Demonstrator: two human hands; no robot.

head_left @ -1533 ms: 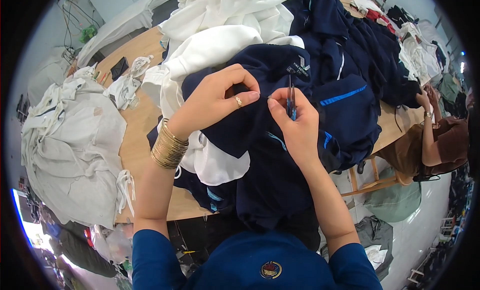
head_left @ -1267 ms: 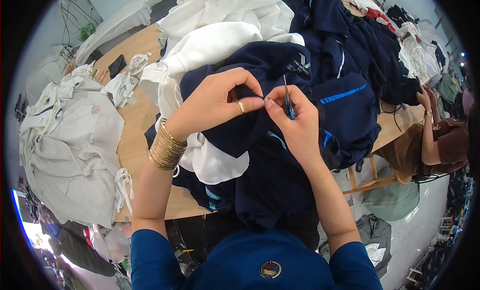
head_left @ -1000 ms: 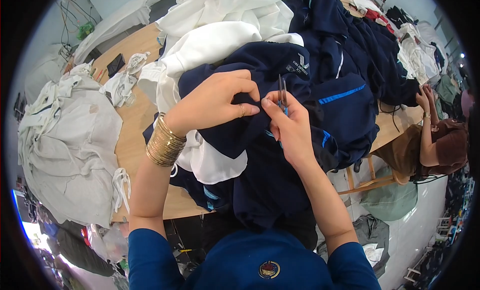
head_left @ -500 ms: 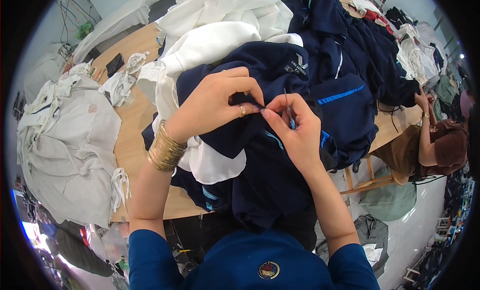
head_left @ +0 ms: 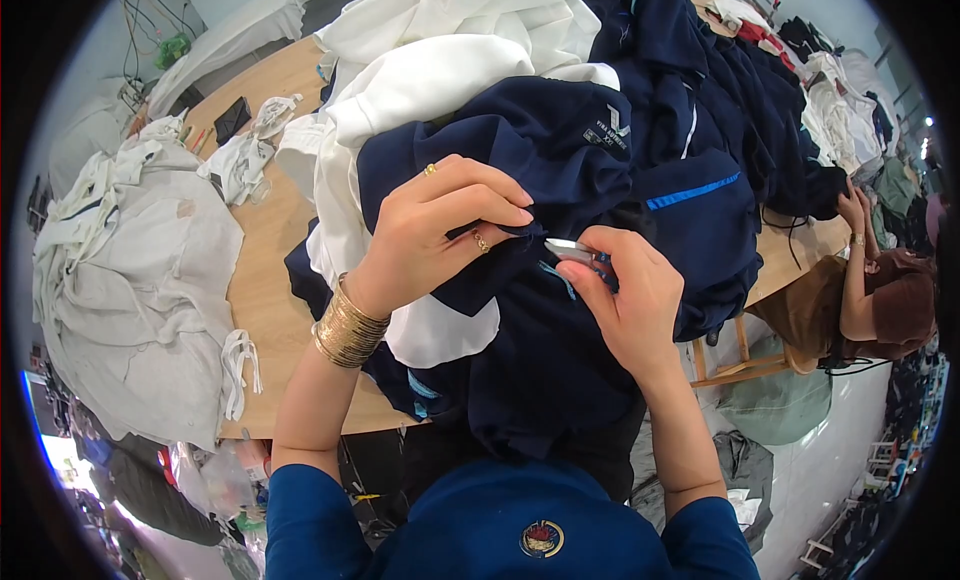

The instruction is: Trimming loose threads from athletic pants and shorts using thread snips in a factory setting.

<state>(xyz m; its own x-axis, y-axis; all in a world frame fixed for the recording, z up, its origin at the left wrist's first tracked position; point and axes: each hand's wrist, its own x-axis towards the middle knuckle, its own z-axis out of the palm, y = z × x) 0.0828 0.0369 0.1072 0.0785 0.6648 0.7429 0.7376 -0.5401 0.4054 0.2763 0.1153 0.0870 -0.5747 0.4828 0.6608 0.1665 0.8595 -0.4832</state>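
My left hand [head_left: 425, 220] pinches an edge of a navy garment [head_left: 530, 125] between thumb and fingers. My right hand [head_left: 640, 295] is closed around small thread snips [head_left: 568, 248] with a silver blade and blue on the handle. The blade tips point left, close to the pinched edge; whether they touch the cloth or a thread is too small to tell. A pale printed mark shows on the garment beyond my hands. Its lower folds hang over the table's near edge toward my lap.
White garments [head_left: 430, 80] are heaped beyond my left hand. Navy garments with blue trim [head_left: 695, 190] pile up at the right. Pale grey cloth [head_left: 140, 310] covers the left of the wooden table [head_left: 265, 270]. At the right edge, another person [head_left: 890, 305] handles dark cloth.
My right hand has moved away from the pinched edge, slightly right and down. The snips have swung from pointing upward to pointing left at the cloth. My left hand keeps its pinch.
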